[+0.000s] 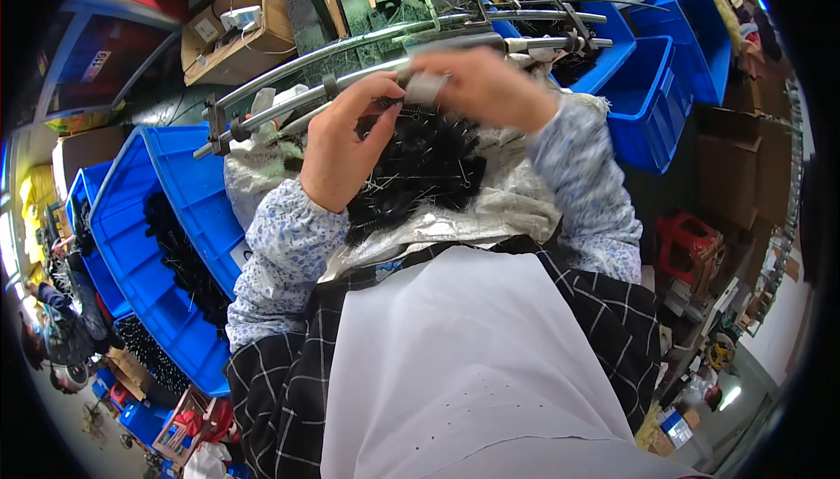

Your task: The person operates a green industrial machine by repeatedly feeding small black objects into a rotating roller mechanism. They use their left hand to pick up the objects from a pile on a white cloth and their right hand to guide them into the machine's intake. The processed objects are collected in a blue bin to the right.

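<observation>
The left hand (341, 146) pinches a small dark piece (398, 103), black bristles (424, 164) below — right hand (490, 85) beside it blurred, grip unclear.

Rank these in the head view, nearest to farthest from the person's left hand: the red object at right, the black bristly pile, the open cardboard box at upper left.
1. Black bristly pile: just right of the left hand.
2. Open cardboard box: up and to the left.
3. Red object: far right.
</observation>
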`<state>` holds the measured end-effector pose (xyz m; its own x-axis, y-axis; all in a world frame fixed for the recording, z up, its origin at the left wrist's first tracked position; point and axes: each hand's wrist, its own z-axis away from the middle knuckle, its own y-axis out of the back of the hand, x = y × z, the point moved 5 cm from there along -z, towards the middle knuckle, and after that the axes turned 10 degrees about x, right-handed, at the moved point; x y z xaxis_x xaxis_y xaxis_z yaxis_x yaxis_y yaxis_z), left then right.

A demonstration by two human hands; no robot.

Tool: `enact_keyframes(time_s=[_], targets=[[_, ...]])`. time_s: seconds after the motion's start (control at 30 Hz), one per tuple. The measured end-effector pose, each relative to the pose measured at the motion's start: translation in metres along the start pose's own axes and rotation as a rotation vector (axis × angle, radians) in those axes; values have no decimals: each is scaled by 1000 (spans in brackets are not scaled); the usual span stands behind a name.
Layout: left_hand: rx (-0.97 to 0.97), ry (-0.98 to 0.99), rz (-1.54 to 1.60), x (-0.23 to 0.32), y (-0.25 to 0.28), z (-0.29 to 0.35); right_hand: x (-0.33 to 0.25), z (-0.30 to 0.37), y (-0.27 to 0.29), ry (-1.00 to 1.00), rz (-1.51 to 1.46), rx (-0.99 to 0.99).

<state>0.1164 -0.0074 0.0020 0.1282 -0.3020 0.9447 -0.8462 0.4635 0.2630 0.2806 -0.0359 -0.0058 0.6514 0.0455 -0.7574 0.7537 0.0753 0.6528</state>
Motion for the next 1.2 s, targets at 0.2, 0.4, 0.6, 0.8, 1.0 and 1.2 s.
enact_keyframes(time_s=[0.2,0.4,0.6,0.8,1.0,1.2], targets=[[-47,-62,-233,3,21,19,30,-32,2,56,339,412],[-773,-97,-446,-28,-14,89,108,-80,29,50,860,704],[-636,-88,-408,-31,-9,85,118,-88,25,83,785,701],[-493,53,-226,1,17,59,118,-98,23,92,777,635],[-282,-21,-197,18,38,40,115,-91,29,-3,944,673],[-222,-23,-192,16,47,34,130,-80,28,23,786,763]])
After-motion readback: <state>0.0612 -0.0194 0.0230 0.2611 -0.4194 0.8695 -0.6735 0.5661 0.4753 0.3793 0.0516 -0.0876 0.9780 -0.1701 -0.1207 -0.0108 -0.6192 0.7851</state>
